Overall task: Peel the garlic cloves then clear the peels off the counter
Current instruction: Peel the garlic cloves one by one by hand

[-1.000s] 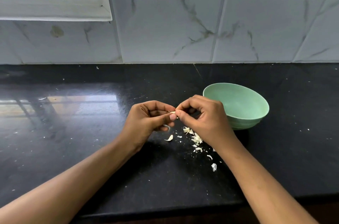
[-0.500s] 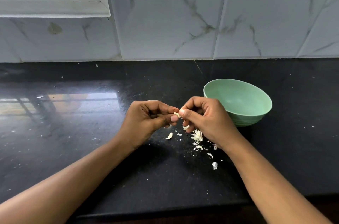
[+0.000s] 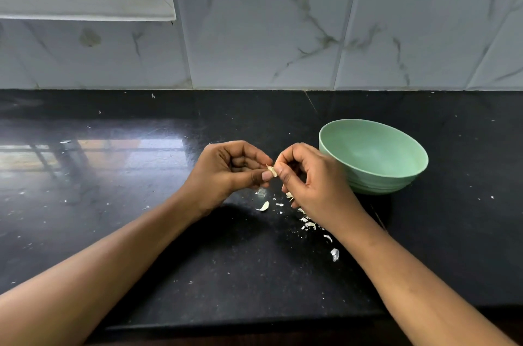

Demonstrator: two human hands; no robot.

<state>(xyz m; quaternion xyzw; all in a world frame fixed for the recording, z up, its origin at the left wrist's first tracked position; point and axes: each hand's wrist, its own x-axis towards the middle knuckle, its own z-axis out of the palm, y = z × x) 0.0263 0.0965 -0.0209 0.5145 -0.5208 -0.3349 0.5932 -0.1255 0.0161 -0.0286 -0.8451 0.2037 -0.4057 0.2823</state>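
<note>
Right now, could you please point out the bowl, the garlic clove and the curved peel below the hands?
bowl (image 3: 373,158): head view, bare inner wall.
garlic clove (image 3: 272,171): head view, its exposed tip.
curved peel (image 3: 264,206): head view, its middle.

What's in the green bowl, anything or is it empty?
Empty as far as shows: the bowl has a bare green inside; only its near inner side is hidden.

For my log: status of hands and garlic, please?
Left hand and right hand pinch garlic clove. Peels on counter near green bowl. Nothing blocking.
</note>
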